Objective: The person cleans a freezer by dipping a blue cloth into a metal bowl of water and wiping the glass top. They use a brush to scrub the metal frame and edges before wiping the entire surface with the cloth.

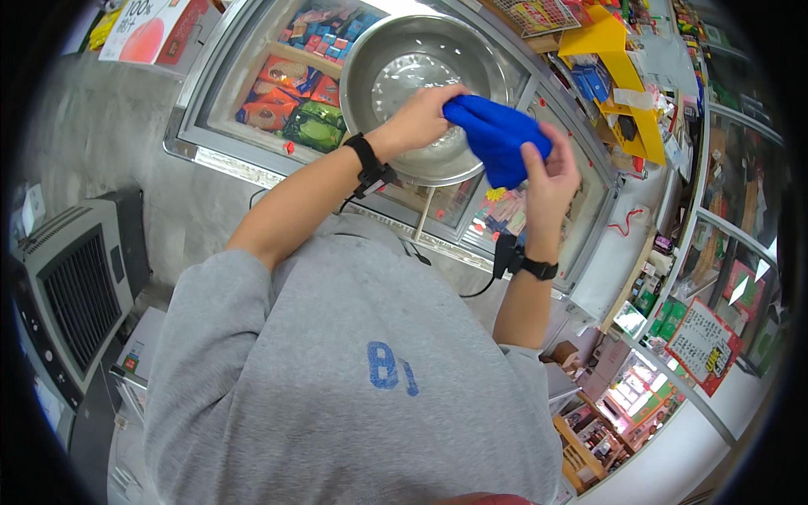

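Note:
My left hand (pixel 429 117) pinches one end of a blue cloth (pixel 502 139) between thumb and fingers. At the cloth's other end is my right hand (pixel 550 165), its thumb and fingers closed around the edge. The cloth is folded and hangs over the right side of a large stainless steel basin (pixel 372 69). That basin rests on the glass top of a chest freezer (pixel 252 154); some water seems to lie in it, though glare makes this hard to tell. Black bands with small devices are on both wrists.
Packaged frozen goods (pixel 312 126) lie under the freezer's glass. A yellow display box (pixel 641 120) and small goods stand at the right, beside glass-fronted shelves (pixel 713 208). An air cooler (pixel 76 284) is at the left, and a printed carton (pixel 151 38) at the upper left.

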A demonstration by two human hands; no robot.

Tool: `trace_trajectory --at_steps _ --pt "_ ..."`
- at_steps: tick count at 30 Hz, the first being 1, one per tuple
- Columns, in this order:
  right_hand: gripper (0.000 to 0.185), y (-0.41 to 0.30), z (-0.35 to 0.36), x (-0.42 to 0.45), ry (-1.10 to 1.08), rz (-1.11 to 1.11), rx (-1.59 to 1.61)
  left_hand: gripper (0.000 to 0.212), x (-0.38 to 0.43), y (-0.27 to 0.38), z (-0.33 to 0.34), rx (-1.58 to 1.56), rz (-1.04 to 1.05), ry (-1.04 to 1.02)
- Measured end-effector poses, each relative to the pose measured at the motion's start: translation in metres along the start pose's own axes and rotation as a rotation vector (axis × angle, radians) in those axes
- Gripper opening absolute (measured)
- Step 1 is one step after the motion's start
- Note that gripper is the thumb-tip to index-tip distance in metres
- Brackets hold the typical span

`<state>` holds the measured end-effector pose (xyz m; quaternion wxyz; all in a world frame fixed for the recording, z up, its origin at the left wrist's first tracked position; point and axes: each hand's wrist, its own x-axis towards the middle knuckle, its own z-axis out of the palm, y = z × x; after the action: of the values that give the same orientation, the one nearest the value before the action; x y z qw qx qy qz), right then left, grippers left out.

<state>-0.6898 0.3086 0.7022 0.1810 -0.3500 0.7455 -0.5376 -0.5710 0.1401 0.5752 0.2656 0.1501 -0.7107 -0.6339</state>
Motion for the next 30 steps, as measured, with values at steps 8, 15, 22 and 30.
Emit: trace_trajectory --at_steps 8,15,22,30 --pt "0.035 0.066 0.002 -0.020 -0.247 0.511 0.102 0.058 0.005 0.043 -0.026 -0.054 0.134 -0.228" --pt "0.098 0.065 0.036 0.003 -0.643 0.075 0.410 0.047 0.007 0.075 -0.031 -0.213 0.064 -0.505" --pt "0.088 0.081 0.044 -0.003 -0.740 0.525 1.102 0.036 0.059 0.091 -0.025 -0.309 -0.025 -0.600" --pt "0.076 0.075 0.078 0.018 -0.473 0.343 0.680 0.050 0.087 0.056 -0.043 0.305 0.100 -0.464"
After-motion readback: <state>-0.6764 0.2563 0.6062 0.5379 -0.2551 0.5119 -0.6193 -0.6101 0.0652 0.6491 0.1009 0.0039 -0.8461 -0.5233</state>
